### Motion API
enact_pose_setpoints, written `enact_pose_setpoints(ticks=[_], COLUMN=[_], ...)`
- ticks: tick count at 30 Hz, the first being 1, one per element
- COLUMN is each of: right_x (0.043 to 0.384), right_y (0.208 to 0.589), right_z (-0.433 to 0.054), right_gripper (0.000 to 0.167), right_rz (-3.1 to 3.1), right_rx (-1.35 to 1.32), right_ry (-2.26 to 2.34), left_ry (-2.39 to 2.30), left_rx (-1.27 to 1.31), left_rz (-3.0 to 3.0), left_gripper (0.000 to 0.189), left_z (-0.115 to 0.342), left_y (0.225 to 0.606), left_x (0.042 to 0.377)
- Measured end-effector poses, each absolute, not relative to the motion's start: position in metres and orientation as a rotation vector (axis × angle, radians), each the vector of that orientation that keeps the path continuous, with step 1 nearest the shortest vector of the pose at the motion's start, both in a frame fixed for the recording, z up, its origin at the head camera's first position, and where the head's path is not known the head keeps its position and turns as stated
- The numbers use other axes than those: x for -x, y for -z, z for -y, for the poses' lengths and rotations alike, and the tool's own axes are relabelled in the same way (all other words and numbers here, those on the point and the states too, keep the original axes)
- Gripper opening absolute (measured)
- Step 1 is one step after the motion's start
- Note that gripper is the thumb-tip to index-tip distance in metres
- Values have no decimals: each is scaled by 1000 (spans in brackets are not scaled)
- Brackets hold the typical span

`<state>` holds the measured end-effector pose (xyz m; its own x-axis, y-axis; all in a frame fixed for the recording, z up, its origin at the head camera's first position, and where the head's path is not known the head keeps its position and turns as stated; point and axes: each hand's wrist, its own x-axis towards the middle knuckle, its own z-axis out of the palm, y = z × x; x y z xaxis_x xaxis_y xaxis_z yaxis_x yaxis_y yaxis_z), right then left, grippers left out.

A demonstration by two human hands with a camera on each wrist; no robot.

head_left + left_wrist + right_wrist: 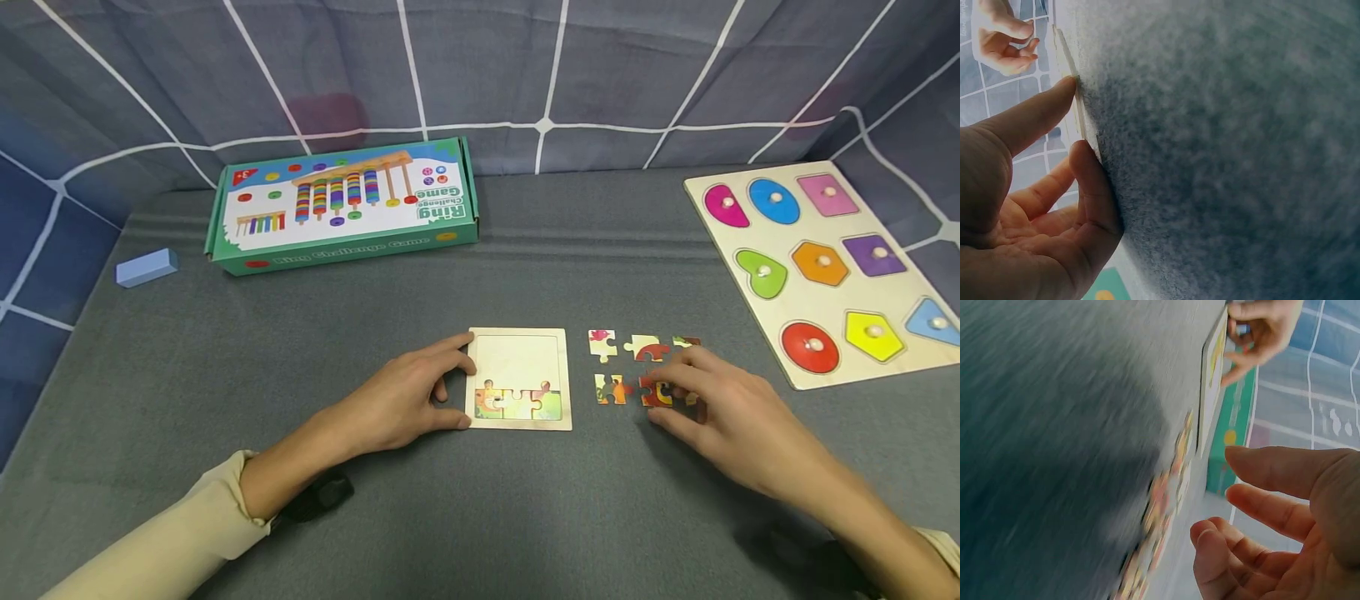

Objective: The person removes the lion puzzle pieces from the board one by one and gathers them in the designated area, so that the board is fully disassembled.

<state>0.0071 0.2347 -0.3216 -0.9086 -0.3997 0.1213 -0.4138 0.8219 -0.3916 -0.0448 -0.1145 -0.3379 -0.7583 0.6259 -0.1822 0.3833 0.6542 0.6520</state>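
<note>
A square wooden puzzle board (519, 350) lies flat, with several joined pieces (517, 405) filling its lower row. My left hand (408, 392) rests at the board's left edge, thumb and fingertips touching the rim without curling round it. To the right of the board lie several loose jigsaw pieces (609, 389) in two rows. Over the right-hand ones hovers my right hand (723, 412), thumb and fingers apart and loosely bent. Its thumb tip is close to a red and yellow piece (655, 393). In the right wrist view, nothing shows between the right fingers (1272, 469).
A green Ring Challenge Game box (345, 208) lies at the back left, with a small blue block (147, 267) beside it. On the right is a wooden board of knobbed coloured shapes (780, 317). A gridded dark cloth (480, 75) hangs behind the grey table (300, 325).
</note>
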Motion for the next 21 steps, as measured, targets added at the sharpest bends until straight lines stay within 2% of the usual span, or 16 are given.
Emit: enact_pose_setpoints(ticks=[6,21], right_x=[-1,25], right_y=[320,333], right_z=[-203,-127], right_gripper=[35,34], right_rz=[2941,3073], right_rx=[-820,-1022], right_ry=[-754,-1030], left_ry=[-844,-840], left_rx=[-790,-779], left_rz=[-2482,-2462], left_gripper=[48,47], left_z=[114,116], left_y=[338,336], left_x=[45,46])
